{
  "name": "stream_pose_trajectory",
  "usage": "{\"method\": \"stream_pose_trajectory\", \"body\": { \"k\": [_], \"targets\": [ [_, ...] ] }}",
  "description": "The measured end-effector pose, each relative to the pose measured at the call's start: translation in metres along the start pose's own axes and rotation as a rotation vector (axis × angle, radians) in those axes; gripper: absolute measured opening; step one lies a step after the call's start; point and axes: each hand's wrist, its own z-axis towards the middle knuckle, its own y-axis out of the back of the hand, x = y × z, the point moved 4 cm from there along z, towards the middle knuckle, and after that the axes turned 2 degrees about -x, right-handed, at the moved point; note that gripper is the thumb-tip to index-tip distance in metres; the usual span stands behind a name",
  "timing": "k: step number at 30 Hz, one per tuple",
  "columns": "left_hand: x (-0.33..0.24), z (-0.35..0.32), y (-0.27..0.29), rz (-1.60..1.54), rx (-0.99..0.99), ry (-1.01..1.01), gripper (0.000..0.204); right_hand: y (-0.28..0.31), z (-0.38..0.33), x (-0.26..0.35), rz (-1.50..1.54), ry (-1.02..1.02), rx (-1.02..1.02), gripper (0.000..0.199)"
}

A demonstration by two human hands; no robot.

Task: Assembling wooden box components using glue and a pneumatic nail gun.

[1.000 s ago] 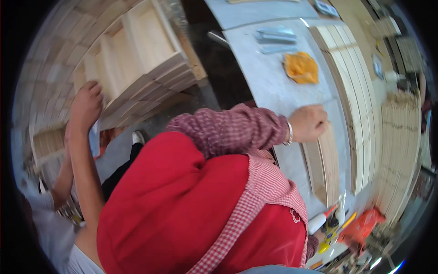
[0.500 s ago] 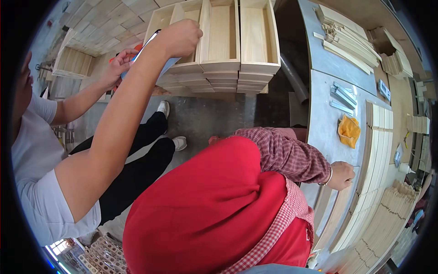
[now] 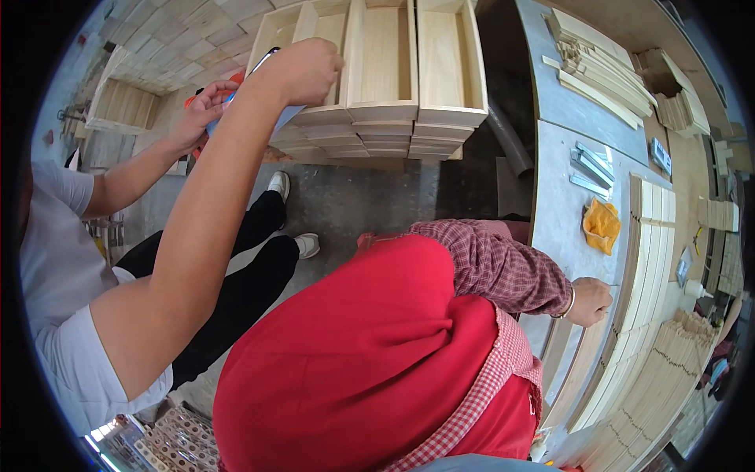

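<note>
My left hand (image 3: 590, 302) is closed over the grey tabletop (image 3: 578, 212) on the right, beside a long row of pale wooden strips (image 3: 649, 259). A red and white plaid sleeve (image 3: 511, 266) covers the forearm, and a bracelet circles the wrist. Something thin shows by the fingertips, too small to name. Farther up the table lie a crumpled yellow cloth (image 3: 602, 226) and several shiny metal strips (image 3: 591, 167). My red apron (image 3: 330, 362) fills the lower middle. My right hand is out of view.
At left stands a person in a white shirt (image 3: 59, 267), one hand (image 3: 311, 71) reaching over stacked wooden drawer boxes (image 3: 452, 114), the other near a phone-like object (image 3: 265, 60). More wooden strips (image 3: 590, 75) lie at the table's far end. A white bottle (image 3: 696, 289) stands at far right.
My left hand has stayed almost still. The other person's raised hand has shifted slightly down and left, and their head has moved back toward the left edge.
</note>
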Motion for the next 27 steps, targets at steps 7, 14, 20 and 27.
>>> {"method": "stream_pose_trajectory", "body": {
  "k": [7,14,20,27],
  "targets": [
    [0.013,-0.002,0.018,0.008,-0.141,-0.099,0.009,0.194,-0.161,-0.095,-0.076,-0.327,-0.415,0.018],
    [-0.011,0.002,0.042,-0.033,0.014,-0.108,0.009,0.260,-0.313,0.016,0.008,-0.532,-0.674,0.013],
    [-0.010,0.001,0.032,-0.111,0.057,-0.075,0.009,0.204,-0.248,0.129,0.212,-0.381,-0.385,0.011],
    [-0.018,0.002,0.033,-0.113,0.082,-0.065,0.008,0.150,-0.199,0.170,0.165,-0.376,0.158,0.022]
  ]
}}
